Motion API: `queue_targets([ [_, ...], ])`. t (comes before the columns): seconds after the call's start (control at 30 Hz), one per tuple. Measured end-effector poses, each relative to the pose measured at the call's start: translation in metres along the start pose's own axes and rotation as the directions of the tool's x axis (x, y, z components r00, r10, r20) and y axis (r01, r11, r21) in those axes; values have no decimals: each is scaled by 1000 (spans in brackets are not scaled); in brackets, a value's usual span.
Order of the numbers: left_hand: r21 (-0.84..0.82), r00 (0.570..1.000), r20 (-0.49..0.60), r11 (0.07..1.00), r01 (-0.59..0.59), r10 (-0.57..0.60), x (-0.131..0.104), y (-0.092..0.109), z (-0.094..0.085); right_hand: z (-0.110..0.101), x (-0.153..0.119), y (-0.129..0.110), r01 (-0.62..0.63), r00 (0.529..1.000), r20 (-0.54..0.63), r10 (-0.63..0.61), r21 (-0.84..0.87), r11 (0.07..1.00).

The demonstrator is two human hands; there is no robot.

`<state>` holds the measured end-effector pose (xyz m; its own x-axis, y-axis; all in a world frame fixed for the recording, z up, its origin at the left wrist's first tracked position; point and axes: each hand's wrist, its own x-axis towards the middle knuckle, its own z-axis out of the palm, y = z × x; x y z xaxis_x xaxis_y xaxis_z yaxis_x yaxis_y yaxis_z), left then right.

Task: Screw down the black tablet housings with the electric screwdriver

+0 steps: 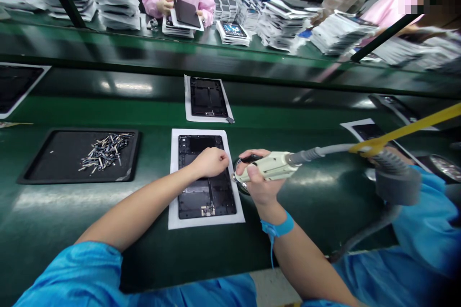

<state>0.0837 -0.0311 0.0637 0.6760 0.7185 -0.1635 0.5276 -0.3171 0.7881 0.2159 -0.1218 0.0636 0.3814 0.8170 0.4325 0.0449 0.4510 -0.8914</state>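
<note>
Left hand (213, 162) curled shut, any contents hidden, over a tablet shell (224, 196) — small board (208, 210) already in below it, top uncovered — right hand (260, 186) gripping a corded tool (276, 165)

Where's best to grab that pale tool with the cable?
The pale tool is probably best gripped around its body, from the near side, as the right hand does: it points sideways, cable leaving its right end, front facing left toward the tablet shell.
</note>
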Motion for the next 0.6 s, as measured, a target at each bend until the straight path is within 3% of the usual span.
queue_targets([
  [0.6,13,1000,1,1000,1,-1,0,2,-1,1,0,-1,9,1000,2,-9,-20,1000],
])
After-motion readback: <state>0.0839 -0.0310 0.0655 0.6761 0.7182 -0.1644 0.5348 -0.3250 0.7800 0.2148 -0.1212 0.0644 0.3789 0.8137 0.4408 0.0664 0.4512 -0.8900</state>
